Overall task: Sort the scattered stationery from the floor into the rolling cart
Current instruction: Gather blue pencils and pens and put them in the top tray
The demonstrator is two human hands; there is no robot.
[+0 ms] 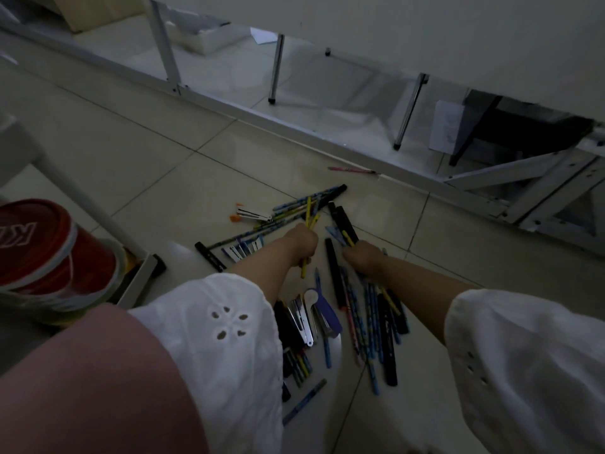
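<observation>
Pens, pencils and markers (366,322) lie scattered on the tiled floor in front of me, with a purple stapler (324,309) and silver clippers (302,319) among them. My left hand (302,240) is closed around two yellow pencils (311,217) that stick out above and below the fist. My right hand (363,258) grips another yellow pencil (348,239) just above the pile. A small stapler (253,214) and several blue pens lie farther out. One pink pen (352,169) rests alone by the white frame. The rolling cart is not visible.
A red lidded tub (49,253) stands at the left beside a white leg (85,204). A white metal frame (294,126) crosses the floor behind the pile, with chair legs (275,70) beyond it. My knee in pink fabric (98,388) fills the lower left.
</observation>
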